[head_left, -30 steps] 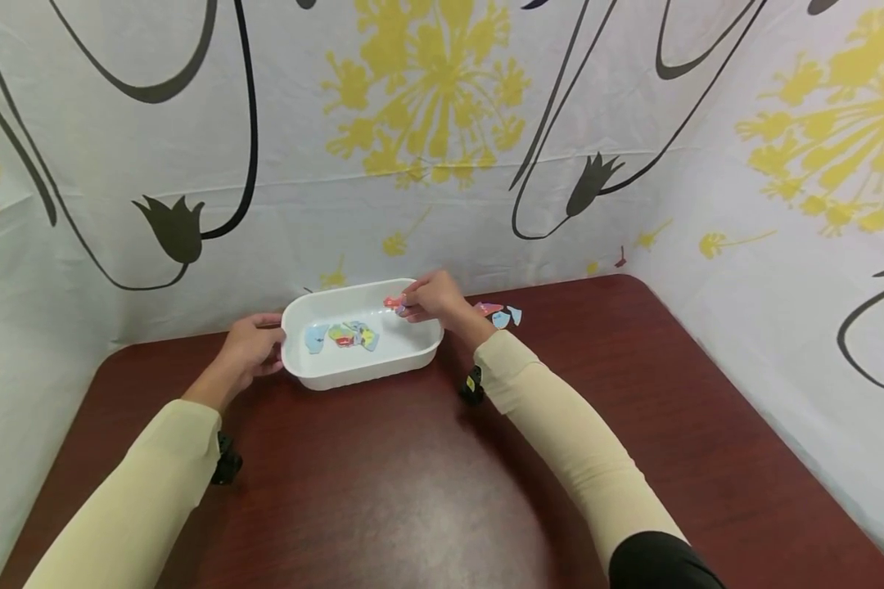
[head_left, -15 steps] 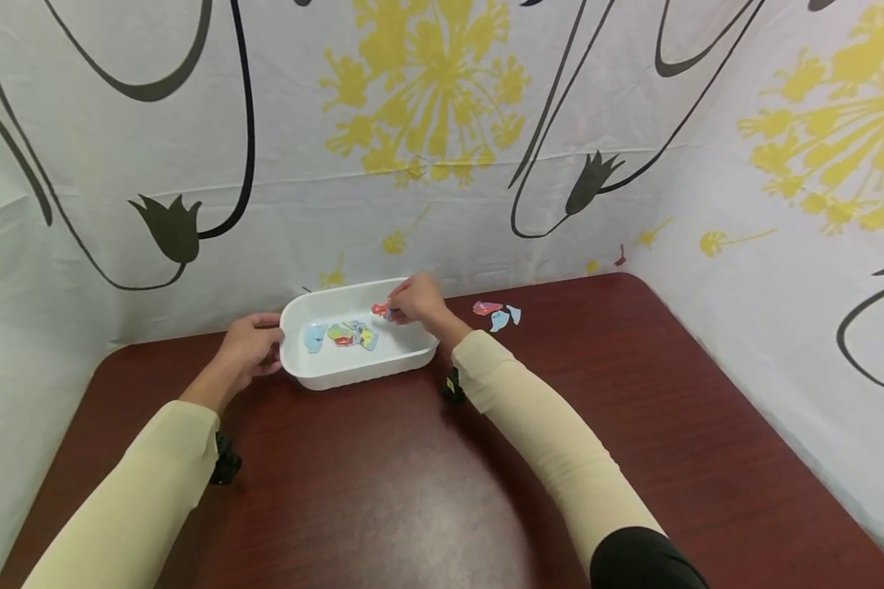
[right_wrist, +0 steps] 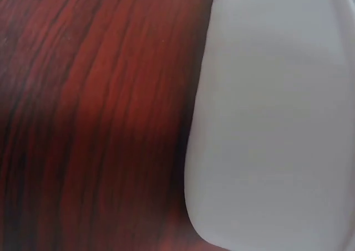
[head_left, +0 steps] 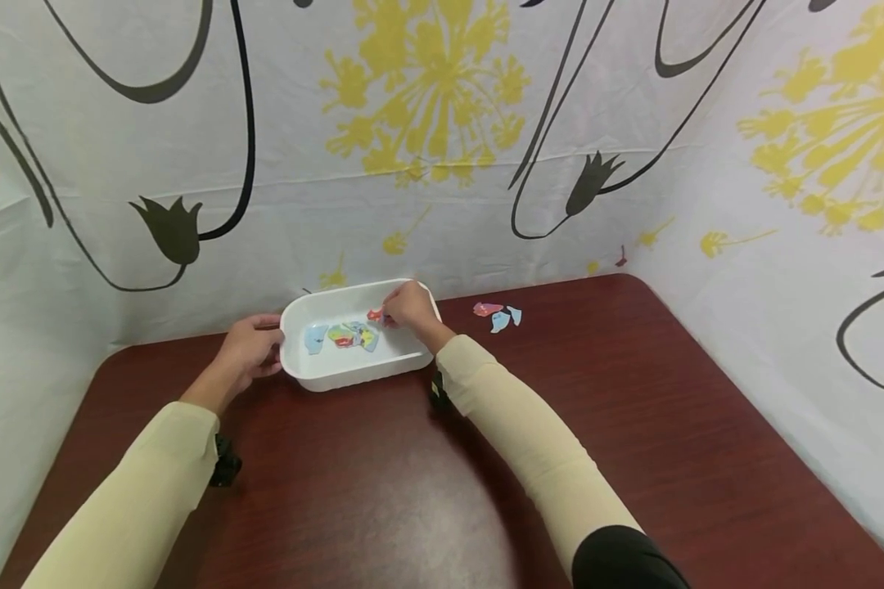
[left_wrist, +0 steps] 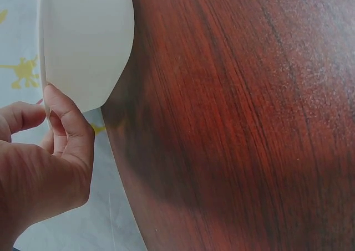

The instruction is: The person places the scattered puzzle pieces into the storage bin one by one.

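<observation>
The right hand [head_left: 408, 306] pinches a red piece [head_left: 374, 315] within the white tray [head_left: 364, 375], partly hiding it; whether it touches bottom I can't tell. The left hand [head_left: 249, 347] pinches the tray's rim [left_wrist: 41, 46].

The white, round-cornered dish [head_left: 364, 378] sits upright, multicoloured cutouts [head_left: 354, 334] flat inside. A partly hidden red cutout [head_left: 374, 315] is held near them. Three loose cutouts [head_left: 499, 321] lie right of the dish.
</observation>
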`<action>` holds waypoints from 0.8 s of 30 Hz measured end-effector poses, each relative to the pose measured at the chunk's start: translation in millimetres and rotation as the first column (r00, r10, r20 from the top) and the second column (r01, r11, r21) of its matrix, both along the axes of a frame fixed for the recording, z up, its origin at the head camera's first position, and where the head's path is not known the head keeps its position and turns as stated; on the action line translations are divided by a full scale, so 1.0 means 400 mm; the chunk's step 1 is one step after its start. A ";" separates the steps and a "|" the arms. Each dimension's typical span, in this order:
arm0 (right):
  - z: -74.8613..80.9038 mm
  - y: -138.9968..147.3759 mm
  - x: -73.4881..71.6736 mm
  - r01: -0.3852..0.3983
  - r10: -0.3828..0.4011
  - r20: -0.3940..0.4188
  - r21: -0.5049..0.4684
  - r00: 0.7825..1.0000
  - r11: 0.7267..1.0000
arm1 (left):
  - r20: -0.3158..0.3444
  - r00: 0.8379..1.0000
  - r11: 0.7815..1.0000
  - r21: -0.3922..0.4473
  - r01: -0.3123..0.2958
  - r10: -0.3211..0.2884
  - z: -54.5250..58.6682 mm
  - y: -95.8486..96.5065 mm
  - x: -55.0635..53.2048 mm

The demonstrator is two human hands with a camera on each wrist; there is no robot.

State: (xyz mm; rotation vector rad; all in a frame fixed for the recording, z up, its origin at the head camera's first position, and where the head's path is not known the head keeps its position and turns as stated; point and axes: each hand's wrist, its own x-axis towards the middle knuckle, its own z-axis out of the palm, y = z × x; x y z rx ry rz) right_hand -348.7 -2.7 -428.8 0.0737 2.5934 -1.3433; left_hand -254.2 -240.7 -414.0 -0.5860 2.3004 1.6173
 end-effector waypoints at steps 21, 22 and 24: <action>-0.017 -0.010 -0.002 -0.055 0.081 -0.046 0.413 0.996 0.909 | -0.005 1.000 1.000 -0.010 -0.003 0.003 0.001 0.005 0.003; -0.015 -0.009 -0.001 -0.054 0.078 -0.043 0.403 0.996 0.914 | -0.005 1.000 1.000 -0.009 -0.002 0.002 0.001 0.005 0.003; -0.010 -0.007 0.002 -0.055 0.074 -0.036 0.380 0.997 0.923 | -0.005 1.000 1.000 -0.007 0.000 0.000 0.001 0.005 0.004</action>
